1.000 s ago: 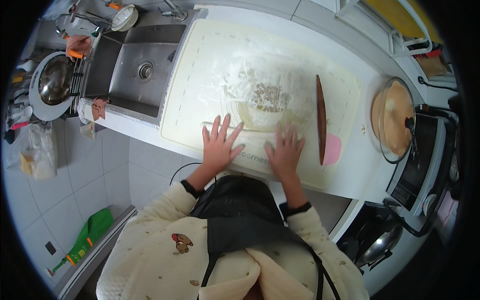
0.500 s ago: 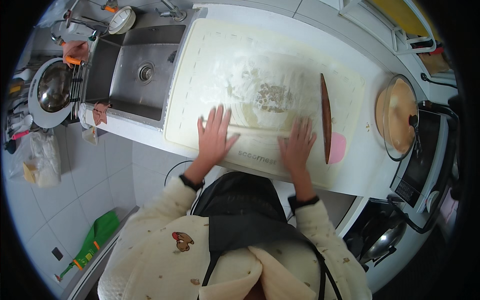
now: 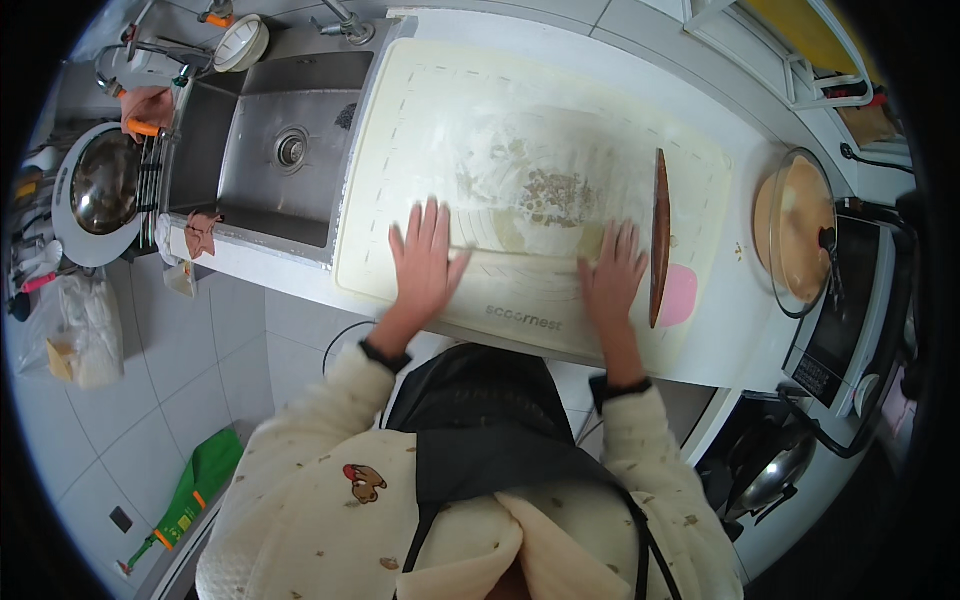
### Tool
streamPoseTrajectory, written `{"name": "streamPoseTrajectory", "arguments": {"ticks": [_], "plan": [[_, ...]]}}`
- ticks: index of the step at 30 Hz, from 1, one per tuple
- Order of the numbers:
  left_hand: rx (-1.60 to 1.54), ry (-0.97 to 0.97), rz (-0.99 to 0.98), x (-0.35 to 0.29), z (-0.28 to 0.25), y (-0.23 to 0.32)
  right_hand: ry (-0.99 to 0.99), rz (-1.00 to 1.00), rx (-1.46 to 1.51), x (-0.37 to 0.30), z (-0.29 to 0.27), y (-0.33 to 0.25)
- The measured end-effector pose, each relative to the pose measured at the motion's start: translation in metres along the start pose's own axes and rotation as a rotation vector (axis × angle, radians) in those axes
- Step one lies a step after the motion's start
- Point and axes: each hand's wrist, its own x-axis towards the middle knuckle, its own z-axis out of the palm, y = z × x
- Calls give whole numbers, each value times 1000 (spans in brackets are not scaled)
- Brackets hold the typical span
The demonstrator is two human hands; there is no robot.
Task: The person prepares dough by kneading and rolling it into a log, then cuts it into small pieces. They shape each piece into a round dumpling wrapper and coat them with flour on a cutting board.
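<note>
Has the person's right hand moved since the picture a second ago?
Yes: the right hand has shifted to the right, closer to the brown tapered rolling pin, which keeps its place beside the pink piece.

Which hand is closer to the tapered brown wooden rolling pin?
Your right hand, just left of the rolling pin; your left hand is farther off, toward the grey metal sink.

This is a kitchen, shown by the rectangular stainless-steel sink (image 3: 255, 175) and curved silver tap (image 3: 352, 28) toward the left edge of the white countertop (image 3: 738, 335), and the boxy, dark-fronted microwave oven (image 3: 848, 300) toward its right edge.
</note>
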Motion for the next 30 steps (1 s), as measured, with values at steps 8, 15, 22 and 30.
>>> {"name": "streamPoseTrajectory", "arguments": {"ticks": [8,15,22,30], "plan": [[9,-30,192,40,-1,-14,-64,-142,10,45,-8,-5],[3,-4,17,12,-5,-6,-24,6,-35,19,-1,1],[41,163,114,97,-4,9,220,-113,47,130,2,-83],[-132,-94,156,-13,4,17,-131,-230,159,-8,11,-110]]}}
